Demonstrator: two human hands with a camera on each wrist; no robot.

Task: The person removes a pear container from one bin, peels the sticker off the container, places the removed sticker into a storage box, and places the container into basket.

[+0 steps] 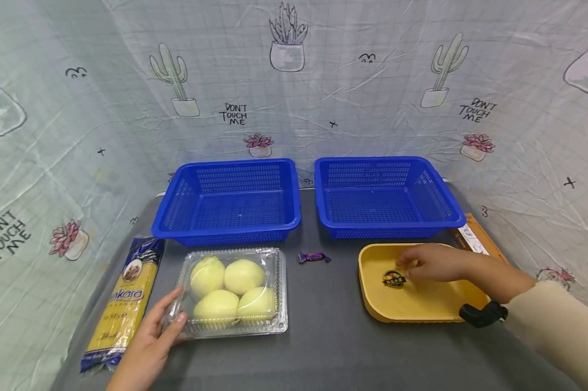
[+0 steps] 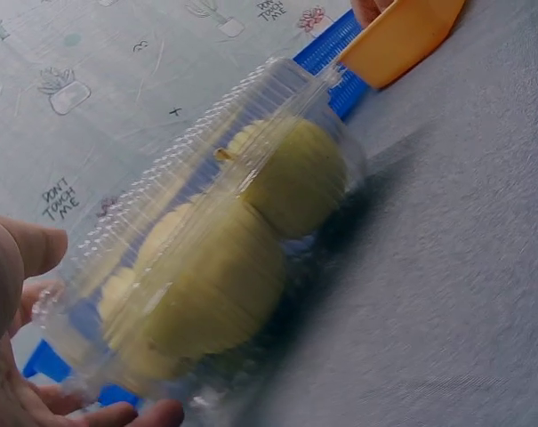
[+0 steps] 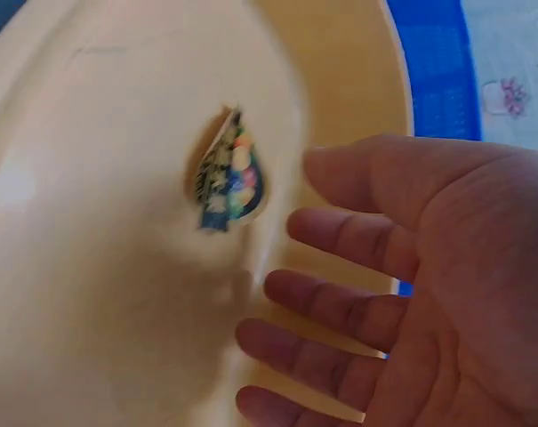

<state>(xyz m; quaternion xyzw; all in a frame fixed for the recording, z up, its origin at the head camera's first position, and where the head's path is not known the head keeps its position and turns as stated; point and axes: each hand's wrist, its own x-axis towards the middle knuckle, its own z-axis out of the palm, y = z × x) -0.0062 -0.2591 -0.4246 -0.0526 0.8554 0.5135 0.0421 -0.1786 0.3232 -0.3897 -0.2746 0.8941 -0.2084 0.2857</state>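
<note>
My left hand (image 1: 152, 336) grips the left end of a clear plastic clamshell box (image 1: 281, 293), with the thumb at its near left corner and other fingers along its side. Inside lie several yellow-green pears (image 1: 217, 307), one with a stem in the left wrist view. Over on the right, my right hand (image 1: 436, 262) reaches over a yellow tray (image 1: 421, 309), its fingers spread and nothing held. Beside those fingers, a small dark emblem with coloured print (image 3: 233, 173) shows on the tray's floor.
Two blue plastic baskets (image 1: 240, 231) (image 1: 392, 220) stand along the back. A purple-wrapped candy (image 1: 314, 257) lies mid-table. At the far left is a yellow-and-blue spaghetti pack (image 1: 127, 298). An orange-brown box (image 1: 485, 239) sits behind the tray. Printed cloth surrounds the table.
</note>
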